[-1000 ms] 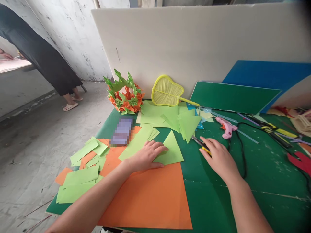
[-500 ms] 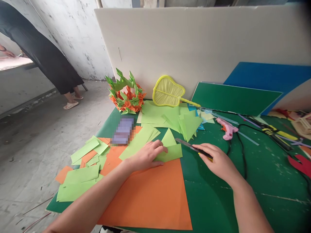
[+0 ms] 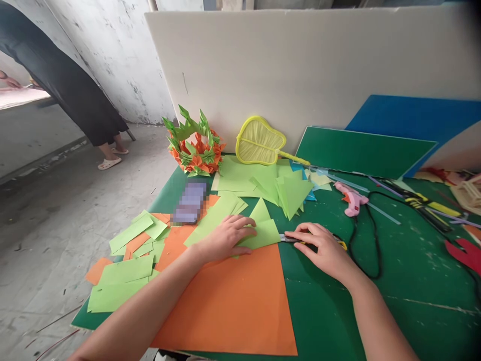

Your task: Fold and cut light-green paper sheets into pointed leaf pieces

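My left hand lies with fingers spread on a light green paper rectangle, near the top of a large orange sheet. Right of that paper, my right hand is over a utility knife. Its fingers are stretched out and touch the knife, which appears to lie on the green table; the palm hides much of its handle. The blade end points left at the green paper. A green paper triangle shows just behind the rectangle.
Cut green strips lie at left beside a blurred phone. Behind stand a folded-paper ornament and a yellow fan-shaped piece. A pink glue gun with a black cord is at right. Another person bends over a far-left table.
My right hand has lowered the knife from a slanted position to beside the green paper, and its fingers have straightened. My left hand and the paper have shifted slightly.
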`<state>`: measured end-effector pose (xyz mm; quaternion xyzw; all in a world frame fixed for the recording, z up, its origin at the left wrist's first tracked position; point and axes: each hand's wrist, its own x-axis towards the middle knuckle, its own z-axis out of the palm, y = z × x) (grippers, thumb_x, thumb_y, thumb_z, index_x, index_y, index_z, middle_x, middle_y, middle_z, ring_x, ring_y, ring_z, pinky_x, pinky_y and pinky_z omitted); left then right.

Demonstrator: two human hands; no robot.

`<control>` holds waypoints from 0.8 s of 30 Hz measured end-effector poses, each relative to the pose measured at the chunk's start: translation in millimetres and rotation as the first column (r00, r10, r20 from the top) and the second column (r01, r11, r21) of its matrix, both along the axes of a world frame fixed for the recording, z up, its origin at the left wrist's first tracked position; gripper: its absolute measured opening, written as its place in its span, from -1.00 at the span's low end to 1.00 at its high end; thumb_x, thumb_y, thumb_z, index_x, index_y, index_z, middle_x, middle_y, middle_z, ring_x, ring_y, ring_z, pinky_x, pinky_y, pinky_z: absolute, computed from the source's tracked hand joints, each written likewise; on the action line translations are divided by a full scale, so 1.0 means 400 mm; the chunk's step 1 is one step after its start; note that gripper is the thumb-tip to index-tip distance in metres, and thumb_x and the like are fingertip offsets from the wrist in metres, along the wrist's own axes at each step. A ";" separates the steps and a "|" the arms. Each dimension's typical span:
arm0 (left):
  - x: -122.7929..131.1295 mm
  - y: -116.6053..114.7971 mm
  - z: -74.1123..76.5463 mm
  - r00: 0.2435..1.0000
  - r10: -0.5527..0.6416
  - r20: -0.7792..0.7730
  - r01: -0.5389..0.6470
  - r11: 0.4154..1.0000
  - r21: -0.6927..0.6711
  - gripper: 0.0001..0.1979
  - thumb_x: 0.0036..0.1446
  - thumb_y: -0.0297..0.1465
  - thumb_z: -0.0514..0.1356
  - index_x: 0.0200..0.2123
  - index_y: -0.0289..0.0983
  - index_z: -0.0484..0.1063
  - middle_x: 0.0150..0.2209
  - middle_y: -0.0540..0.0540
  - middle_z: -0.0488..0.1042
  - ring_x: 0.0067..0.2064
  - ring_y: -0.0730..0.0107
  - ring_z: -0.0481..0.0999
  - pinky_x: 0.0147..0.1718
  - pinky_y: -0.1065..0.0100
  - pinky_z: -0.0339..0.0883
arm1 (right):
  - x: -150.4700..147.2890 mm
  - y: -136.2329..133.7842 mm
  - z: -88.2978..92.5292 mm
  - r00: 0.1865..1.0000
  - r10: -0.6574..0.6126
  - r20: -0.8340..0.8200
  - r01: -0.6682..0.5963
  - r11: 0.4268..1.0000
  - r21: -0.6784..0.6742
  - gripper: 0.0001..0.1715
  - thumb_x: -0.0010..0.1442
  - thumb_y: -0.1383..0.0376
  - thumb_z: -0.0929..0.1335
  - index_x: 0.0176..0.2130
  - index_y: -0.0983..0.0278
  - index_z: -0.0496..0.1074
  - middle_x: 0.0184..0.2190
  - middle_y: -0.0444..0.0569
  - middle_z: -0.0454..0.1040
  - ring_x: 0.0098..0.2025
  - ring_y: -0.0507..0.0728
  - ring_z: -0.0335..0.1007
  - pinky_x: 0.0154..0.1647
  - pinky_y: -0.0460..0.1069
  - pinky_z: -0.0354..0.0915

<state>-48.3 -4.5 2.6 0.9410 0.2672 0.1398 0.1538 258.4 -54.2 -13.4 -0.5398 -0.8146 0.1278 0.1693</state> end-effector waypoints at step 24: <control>-0.017 0.030 -0.036 0.995 -0.007 0.096 0.022 0.986 -0.162 -0.65 0.36 -0.46 -0.06 0.03 -0.13 0.45 0.08 -0.08 0.44 0.06 0.29 0.44 0.09 0.24 0.24 | 0.027 0.001 -0.012 0.988 0.086 -0.128 -0.100 0.989 -0.109 -0.65 0.33 0.15 0.26 0.06 -0.11 0.45 -0.21 -0.03 0.42 -0.13 0.20 0.32 -0.15 0.13 0.33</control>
